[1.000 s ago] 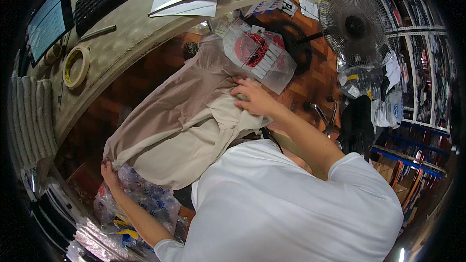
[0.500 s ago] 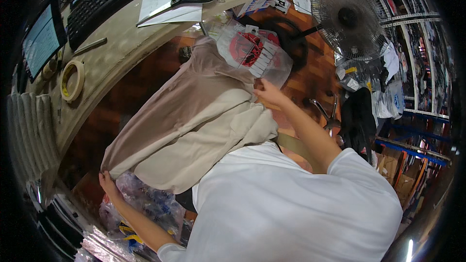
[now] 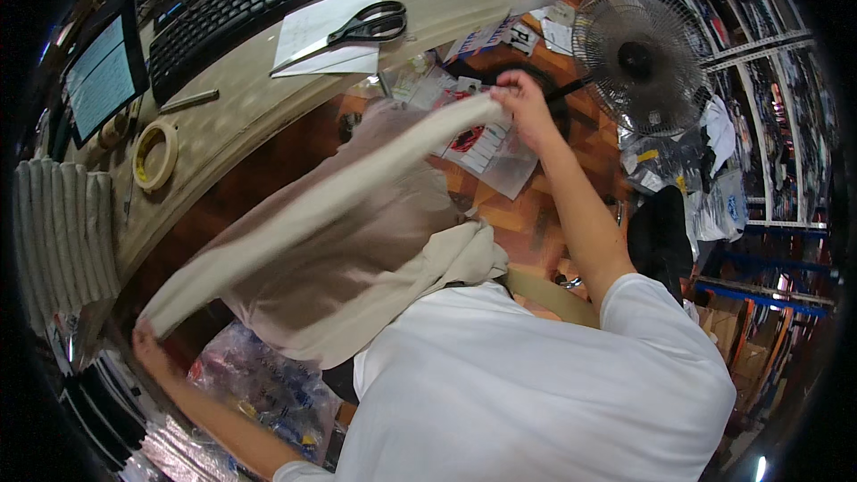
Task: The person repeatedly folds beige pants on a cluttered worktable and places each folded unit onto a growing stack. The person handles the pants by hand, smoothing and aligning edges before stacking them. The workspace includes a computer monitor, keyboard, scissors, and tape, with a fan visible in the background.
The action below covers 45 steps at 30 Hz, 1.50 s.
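A taupe garment (image 3: 348,241) lies draped over my lap, its cloth sloping away toward the table. A long strip of it, paler on this face, is raised and pulled taut between my hands. My left hand (image 3: 153,350), somewhat blurred, grips the strip's lower left end. Up at the far right end, my right hand (image 3: 527,114) pinches the cloth between thumb and fingers. Beneath the strip the rest of the garment hangs in loose folds, with its far part partly covered.
On the table (image 3: 223,138) lie black-handled scissors (image 3: 368,29) on white paper, a tape roll (image 3: 155,157), a keyboard (image 3: 277,13) and a tablet (image 3: 100,76). A fan (image 3: 636,58) stands at right. Clear plastic bags (image 3: 268,375) lie below my left arm; folded grey cloth (image 3: 62,232) is stacked left.
My right hand has moved up and away with the garment's edge, and my left hand has shifted further left. The strip between them has been lifted and stretched, turning its paler face up.
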Each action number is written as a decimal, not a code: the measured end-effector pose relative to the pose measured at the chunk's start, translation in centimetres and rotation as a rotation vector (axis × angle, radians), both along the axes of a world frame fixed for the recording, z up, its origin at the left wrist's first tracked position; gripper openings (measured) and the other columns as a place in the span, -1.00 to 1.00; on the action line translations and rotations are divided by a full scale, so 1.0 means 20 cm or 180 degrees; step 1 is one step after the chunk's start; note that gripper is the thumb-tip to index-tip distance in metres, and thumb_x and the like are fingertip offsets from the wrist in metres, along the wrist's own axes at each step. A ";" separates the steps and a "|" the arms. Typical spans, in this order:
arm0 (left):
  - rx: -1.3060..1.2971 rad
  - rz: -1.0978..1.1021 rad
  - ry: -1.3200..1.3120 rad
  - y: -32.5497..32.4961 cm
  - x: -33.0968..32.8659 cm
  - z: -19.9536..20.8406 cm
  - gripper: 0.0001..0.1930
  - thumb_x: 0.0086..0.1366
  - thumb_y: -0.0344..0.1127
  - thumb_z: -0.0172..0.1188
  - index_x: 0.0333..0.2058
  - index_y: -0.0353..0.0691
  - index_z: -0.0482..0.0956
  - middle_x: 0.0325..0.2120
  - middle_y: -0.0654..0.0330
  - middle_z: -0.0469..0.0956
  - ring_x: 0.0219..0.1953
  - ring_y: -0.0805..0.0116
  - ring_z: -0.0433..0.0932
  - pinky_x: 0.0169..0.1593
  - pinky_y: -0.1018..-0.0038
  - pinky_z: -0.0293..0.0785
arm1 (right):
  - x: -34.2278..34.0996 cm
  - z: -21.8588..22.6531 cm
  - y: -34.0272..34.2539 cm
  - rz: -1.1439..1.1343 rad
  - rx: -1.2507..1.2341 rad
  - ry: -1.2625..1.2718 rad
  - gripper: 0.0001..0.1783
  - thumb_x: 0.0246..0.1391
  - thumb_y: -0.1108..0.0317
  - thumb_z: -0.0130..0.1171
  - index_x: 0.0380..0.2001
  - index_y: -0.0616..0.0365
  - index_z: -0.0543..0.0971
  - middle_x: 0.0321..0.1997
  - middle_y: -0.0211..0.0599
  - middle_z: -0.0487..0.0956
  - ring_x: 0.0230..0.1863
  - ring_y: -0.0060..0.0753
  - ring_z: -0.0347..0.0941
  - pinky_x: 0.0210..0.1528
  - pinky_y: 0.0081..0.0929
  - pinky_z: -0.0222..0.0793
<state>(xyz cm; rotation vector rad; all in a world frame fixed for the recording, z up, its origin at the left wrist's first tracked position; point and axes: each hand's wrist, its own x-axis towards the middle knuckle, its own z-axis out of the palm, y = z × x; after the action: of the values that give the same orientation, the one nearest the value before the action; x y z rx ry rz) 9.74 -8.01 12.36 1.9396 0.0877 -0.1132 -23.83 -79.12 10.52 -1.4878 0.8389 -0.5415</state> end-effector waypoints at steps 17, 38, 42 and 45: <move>0.0378 0.1366 0.1385 0.16 -1.16 -0.32 -0.74 0.24 -0.24 0.17 -0.20 -0.28 0.42 -0.41 0.23 0.47 -0.37 0.41 0.48 -0.30 0.46 0.48 | -0.46 -0.50 0.28 0.0343 -0.0871 0.1407 -0.67 -0.06 0.48 0.23 -0.20 0.19 0.38 -0.38 -0.44 0.39 -0.41 -0.59 0.33 -0.39 -0.66 0.29; 0.1306 -0.0028 -0.0345 -0.57 -0.91 -0.23 -0.72 0.20 -0.38 0.17 -0.11 -0.27 0.46 -0.36 0.18 0.51 -0.35 0.45 0.48 -0.25 0.54 0.44 | 0.67 -0.61 0.57 0.1716 -0.2573 0.0902 -0.65 -0.01 0.44 0.02 -0.09 0.12 0.49 0.04 -0.08 0.46 0.08 -0.03 0.34 0.10 -0.20 0.27; -0.0506 -0.2308 0.1484 -1.26 -0.94 -0.14 -0.72 0.24 -0.34 0.14 -0.09 -0.26 0.44 -0.37 0.23 0.52 -0.39 0.51 0.48 -0.32 0.57 0.44 | 0.99 -0.65 0.71 0.3432 -0.3716 0.0519 -0.64 -0.09 0.45 0.02 -0.13 0.11 0.51 -0.04 -0.11 0.50 0.04 -0.03 0.37 0.07 -0.16 0.28; -0.0755 -0.2741 0.2104 -1.52 -1.01 -0.26 -0.67 0.30 -0.26 0.10 -0.01 -0.21 0.40 -0.17 0.20 0.47 -0.20 0.46 0.48 -0.12 0.53 0.43 | 1.02 -0.41 0.74 0.3972 -0.2810 0.2205 -0.65 -0.11 0.43 0.05 -0.16 0.11 0.52 -0.19 -0.12 0.54 -0.08 -0.01 0.43 0.02 -0.18 0.31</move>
<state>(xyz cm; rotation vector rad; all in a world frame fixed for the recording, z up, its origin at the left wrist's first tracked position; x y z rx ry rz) -10.39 -38.39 7.12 1.5137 -0.3182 -1.2691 -3.49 -64.32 2.22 -2.6885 -0.0422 0.6891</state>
